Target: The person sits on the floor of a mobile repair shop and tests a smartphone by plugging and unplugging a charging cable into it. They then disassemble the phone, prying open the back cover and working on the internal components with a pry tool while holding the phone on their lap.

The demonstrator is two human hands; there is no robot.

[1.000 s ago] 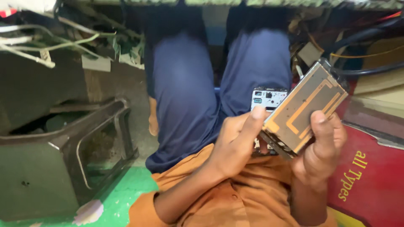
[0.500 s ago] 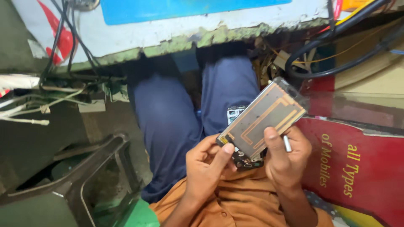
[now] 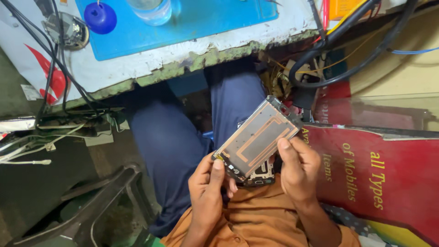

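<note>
Both hands hold an opened phone panel (image 3: 257, 139) above the lap — left hand (image 3: 208, 190) with its grip closed on the lower corner, right hand (image 3: 297, 167) clamped on the right edge, thumb on the copper-traced face. Beyond, dark blue trousers (image 3: 169, 146); farther, the bench (image 3: 151, 64) with a blue mat (image 3: 206, 23) — black cables (image 3: 347, 59) hanging right.
</note>
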